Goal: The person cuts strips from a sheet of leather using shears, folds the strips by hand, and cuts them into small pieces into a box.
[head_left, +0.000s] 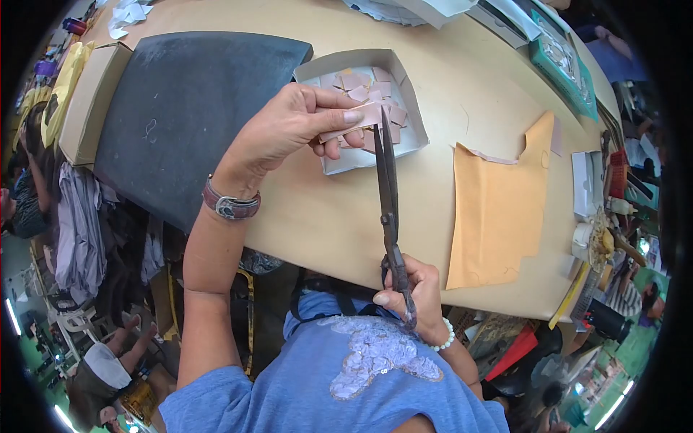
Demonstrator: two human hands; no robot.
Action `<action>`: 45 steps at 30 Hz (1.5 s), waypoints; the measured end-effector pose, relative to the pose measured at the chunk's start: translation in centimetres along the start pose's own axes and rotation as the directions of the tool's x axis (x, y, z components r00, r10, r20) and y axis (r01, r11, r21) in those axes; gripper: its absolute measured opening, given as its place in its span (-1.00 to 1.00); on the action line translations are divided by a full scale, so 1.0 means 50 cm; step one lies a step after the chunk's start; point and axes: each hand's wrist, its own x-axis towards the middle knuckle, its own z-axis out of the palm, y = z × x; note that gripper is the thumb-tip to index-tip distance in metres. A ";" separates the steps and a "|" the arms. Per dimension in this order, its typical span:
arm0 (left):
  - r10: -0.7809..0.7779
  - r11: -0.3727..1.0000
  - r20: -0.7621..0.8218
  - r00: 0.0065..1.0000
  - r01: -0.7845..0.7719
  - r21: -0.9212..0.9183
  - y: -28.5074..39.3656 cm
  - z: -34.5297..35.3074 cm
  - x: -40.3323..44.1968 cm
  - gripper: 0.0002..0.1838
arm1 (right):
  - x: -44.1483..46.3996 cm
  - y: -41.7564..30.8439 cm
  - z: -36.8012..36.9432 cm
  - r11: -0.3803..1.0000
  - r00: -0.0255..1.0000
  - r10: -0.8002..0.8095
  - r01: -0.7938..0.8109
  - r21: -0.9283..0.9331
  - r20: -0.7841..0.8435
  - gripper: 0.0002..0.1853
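Over a white box of small pink cut pieces, my left hand pinches a pink strip between thumb and fingers. Wrapped round the handles of long dark scissors, my right hand is at the table's near edge. The scissors point away from me, with their blades slightly apart at the strip's right end. To the right, an orange-yellow sheet with a pinkish edge lies on the tan table.
A black board covers the left of the table, beside a cardboard box. A green tray is at the back right. Bottles and tools crowd the right edge. Other people are at the far left and right.
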 end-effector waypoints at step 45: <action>-0.065 0.998 0.028 0.998 0.065 0.011 0.004 -0.011 -0.007 -0.70 | 0.021 -0.005 0.005 0.989 0.998 -0.065 0.066 -0.135 0.007 -0.50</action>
